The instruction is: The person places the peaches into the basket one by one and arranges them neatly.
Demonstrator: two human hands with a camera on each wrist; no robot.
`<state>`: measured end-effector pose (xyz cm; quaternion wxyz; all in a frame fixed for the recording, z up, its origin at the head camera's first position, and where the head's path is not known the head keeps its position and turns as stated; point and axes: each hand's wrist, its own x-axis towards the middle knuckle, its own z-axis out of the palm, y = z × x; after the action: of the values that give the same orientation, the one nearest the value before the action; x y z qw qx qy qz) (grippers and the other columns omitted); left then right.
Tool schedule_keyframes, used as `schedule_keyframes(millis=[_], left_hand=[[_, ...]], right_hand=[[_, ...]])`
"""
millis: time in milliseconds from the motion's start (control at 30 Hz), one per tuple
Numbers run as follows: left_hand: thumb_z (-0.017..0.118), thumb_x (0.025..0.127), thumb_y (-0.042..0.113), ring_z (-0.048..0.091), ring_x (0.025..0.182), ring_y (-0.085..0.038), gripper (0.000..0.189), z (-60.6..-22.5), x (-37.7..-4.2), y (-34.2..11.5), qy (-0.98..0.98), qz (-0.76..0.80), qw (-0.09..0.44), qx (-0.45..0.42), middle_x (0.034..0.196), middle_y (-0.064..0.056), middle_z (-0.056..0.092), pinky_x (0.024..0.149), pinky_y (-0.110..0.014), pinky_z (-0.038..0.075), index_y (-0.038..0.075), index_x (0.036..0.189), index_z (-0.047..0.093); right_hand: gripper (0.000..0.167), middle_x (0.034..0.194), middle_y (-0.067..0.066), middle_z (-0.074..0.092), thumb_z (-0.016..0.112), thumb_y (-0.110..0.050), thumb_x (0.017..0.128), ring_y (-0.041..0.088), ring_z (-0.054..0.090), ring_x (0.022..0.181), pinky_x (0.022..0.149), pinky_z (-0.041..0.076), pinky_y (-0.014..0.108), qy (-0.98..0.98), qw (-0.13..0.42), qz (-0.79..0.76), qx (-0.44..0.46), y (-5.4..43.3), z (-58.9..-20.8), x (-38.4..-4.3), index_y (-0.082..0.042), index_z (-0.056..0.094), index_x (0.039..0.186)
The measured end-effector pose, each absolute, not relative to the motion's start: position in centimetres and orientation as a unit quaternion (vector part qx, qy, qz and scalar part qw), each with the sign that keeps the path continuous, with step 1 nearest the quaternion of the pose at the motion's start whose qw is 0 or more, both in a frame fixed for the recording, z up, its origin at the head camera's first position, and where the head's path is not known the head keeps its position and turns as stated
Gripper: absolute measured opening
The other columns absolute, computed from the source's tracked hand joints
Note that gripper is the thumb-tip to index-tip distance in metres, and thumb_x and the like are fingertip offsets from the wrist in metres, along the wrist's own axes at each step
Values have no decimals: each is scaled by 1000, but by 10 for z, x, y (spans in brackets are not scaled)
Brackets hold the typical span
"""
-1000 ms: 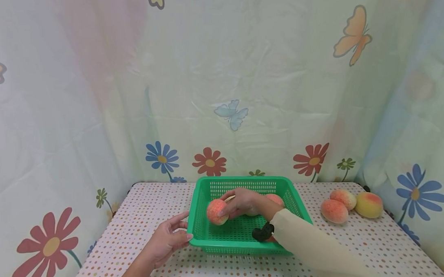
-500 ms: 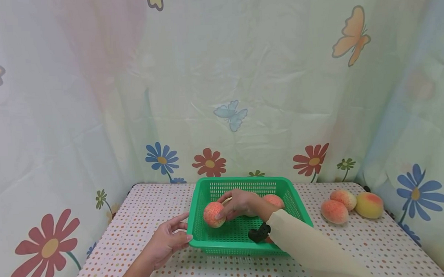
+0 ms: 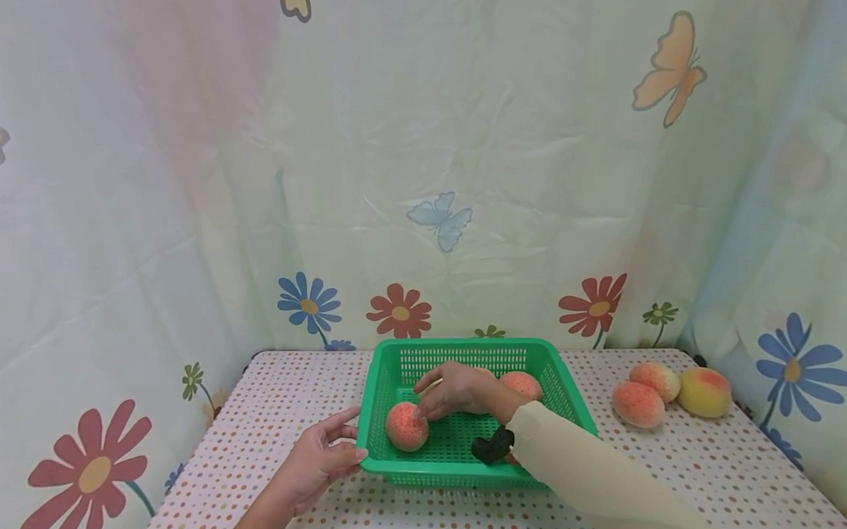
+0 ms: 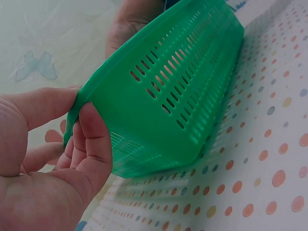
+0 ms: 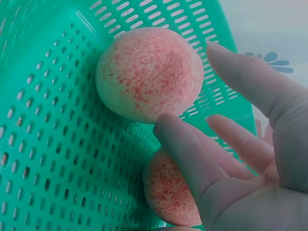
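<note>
Nearest, over the front left of a dotted cloth (image 3: 383, 519): left hand (image 3: 311, 464), thumb and fingers pinching the rim of a green basket (image 3: 459, 469) at its left end — opening upward, long axis running left to right. Across its near right side, a cream sleeve (image 3: 585, 469) and a black piece (image 3: 493, 446) at the wrist. Inside, toward the near left corner, a red-speckled peach (image 3: 407, 427), red face up — too nearly round to tell a long axis or heading. Close behind and to its right, right hand (image 3: 459, 392), fingers apart, one fingertip at the fruit's edge; cannot tell whether touching. Farther right inside, another peach (image 3: 523, 385). Beyond the basket's right end, on the cloth, two oval peaches (image 3: 638, 403) beside a yellow fruit (image 3: 704, 392). Farthest, a pale backdrop (image 3: 510, 137) with printed flowers and butterflies.
</note>
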<state>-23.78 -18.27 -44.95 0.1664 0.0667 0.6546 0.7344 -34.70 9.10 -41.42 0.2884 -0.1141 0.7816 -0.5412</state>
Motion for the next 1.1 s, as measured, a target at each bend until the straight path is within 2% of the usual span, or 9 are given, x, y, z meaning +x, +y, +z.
schedule_keyframes(millis=[200, 333, 600, 900, 1100], left_hand=[[72, 91, 1, 68, 91, -10, 80, -450, -238, -183, 655, 734, 167, 68, 119, -12, 58, 82, -27, 61, 1, 159, 30], [72, 91, 1, 68, 92, -10, 80, -450, -239, -183, 655, 734, 165, 65, 119, -11, 59, 83, -28, 61, 2, 159, 31], [71, 92, 1, 68, 91, -10, 78, -451, -239, -183, 658, 732, 165, 65, 121, -13, 58, 83, -28, 61, 2, 159, 31], [72, 92, 2, 68, 91, -10, 80, -451, -239, -184, 659, 731, 164, 67, 120, -12, 58, 83, -28, 61, 2, 160, 30], [72, 92, 2, 67, 91, -10, 80, -451, -238, -184, 657, 733, 164, 66, 121, -13, 58, 83, -28, 61, 2, 160, 30]], right_hand=[[56, 133, 27, 62, 79, -1, 85, 26, 73, 103, 100, 57, 51, 771, 282, -560, -113, 95, -411, -345, 8, 58, 136], [57, 131, 26, 64, 78, -2, 87, 25, 72, 106, 104, 54, 52, 762, 284, -570, -116, 99, -407, -345, 8, 56, 139], [58, 128, 24, 66, 77, -3, 89, 22, 74, 102, 106, 52, 54, 746, 285, -587, -131, 109, -403, -345, 7, 54, 141], [58, 141, 29, 58, 72, -5, 94, 35, 71, 115, 107, 50, 56, 751, 275, -581, -151, 119, -397, -342, 7, 49, 146], [60, 143, 30, 57, 71, -5, 95, 36, 69, 117, 108, 49, 56, 748, 266, -586, -161, 125, -393, -338, 7, 46, 148]])
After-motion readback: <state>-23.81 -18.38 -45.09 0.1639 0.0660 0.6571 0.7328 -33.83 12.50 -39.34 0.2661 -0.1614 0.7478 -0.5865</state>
